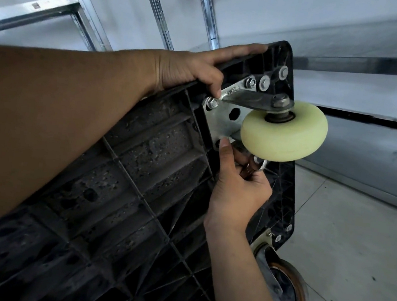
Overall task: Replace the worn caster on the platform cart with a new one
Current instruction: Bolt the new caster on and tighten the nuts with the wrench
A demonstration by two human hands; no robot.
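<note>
Tipped black ribbed plastic platform cart [140, 168] is showing its underside; pale-yellow-wheeled metal caster [283, 130] is jutting rightward from its upper corner, axle upright. Left hand [190, 69] is gripping the cart rim; right hand [234, 192] fingers [227, 154] are curling round small ring-ended tool [261, 167] beneath the wheel.

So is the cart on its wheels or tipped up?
The cart is tipped up: its ribbed underside faces us, and the pale yellow wheel sticks out sideways in the air.
</note>
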